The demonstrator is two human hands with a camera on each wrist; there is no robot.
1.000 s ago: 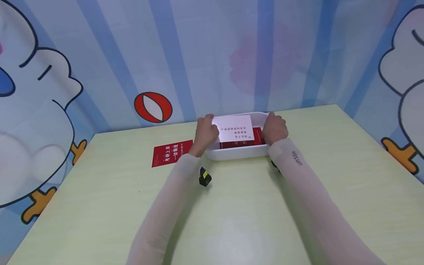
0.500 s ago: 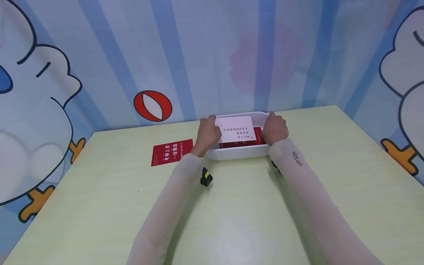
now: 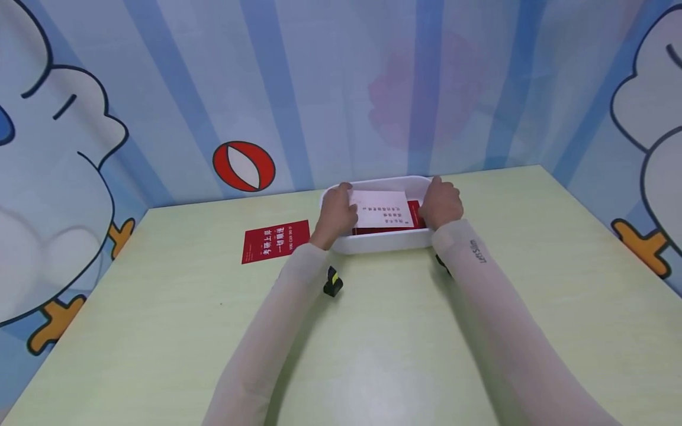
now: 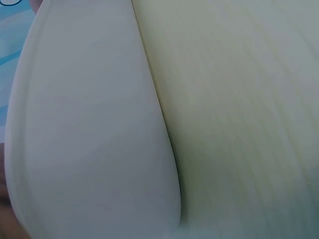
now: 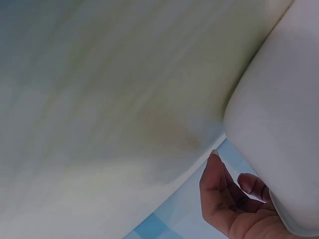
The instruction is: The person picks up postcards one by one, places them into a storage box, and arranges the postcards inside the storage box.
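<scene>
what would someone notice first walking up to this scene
Most likely the two hands, left hand and right hand, gripping the ends of a white tray at the far middle of the pale green table. Inside the tray a white sheet with printed lines lies over a red card. A second red card lies flat on the table left of the tray, apart from it.

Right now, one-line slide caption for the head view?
Both hands, left hand and right hand, grip the ends of a white tray holding white paper on a green table.
</scene>
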